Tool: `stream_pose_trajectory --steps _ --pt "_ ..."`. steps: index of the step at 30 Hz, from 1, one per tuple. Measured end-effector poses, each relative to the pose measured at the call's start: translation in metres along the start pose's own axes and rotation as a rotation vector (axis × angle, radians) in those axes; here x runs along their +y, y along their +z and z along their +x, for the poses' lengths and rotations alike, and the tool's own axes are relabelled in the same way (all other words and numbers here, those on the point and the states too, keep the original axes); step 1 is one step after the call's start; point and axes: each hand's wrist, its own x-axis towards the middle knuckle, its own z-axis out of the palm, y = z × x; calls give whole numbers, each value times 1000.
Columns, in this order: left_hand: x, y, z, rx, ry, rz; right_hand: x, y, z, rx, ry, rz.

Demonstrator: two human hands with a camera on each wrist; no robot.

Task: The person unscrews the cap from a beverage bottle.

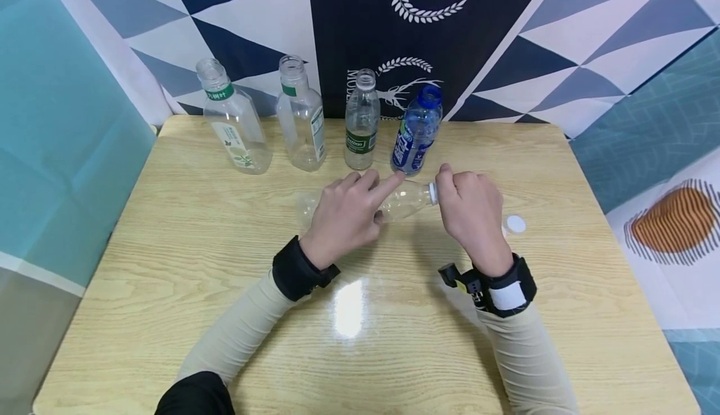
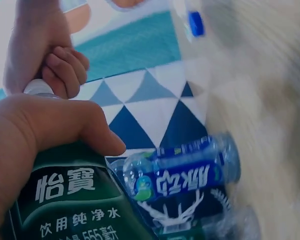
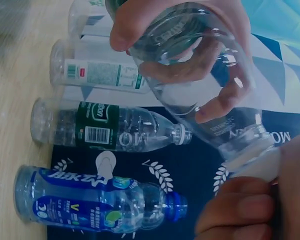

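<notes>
A clear plastic water bottle (image 1: 407,201) with a green label lies on its side just above the table, its mouth pointing right. My left hand (image 1: 351,212) grips its body, thumb across the green label (image 2: 75,185) in the left wrist view; the index finger stretches toward the blue-labelled bottle in the head view. At the bottle's neck, the right hand (image 1: 472,212) pinches the white cap (image 1: 432,193) with curled fingers. The right wrist view shows that white cap (image 3: 257,162) partly covered by the hand, so how far it is screwed on cannot be seen.
Along the table's back edge stand a blue-labelled bottle (image 1: 417,130), a green-labelled bottle (image 1: 361,121) and two larger clear bottles, one in the middle (image 1: 300,118) and one at left (image 1: 236,121). A loose white cap (image 1: 515,224) lies beside the right wrist. Patterned cloth hangs behind.
</notes>
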Motion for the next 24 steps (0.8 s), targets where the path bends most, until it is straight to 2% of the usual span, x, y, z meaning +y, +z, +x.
stream_pose_trajectory --steps 5,7,8,10,12,18,21,24 --pt "-3 -3 2 -200 -83 -357 4 2 -1 184 -263 9" --pt "-4 -4 3 -248 -115 -452 5 1 0 223 -356 1" --pt "-4 -5 3 -256 -122 -465 6 0 0 226 -381 1" --pt "-5 -4 3 -231 -115 -431 6 -1 2 205 -398 12" --pt "-6 -4 2 -173 -94 -340 7 -3 3 161 -374 21" --pt "-6 1 0 1 -27 -31 5 -5 2 -8 -203 44" --pt "-6 2 0 47 -6 49 3 -6 2 -58 -117 77" --pt "-5 3 0 71 2 83 2 -6 2 -67 -58 84"
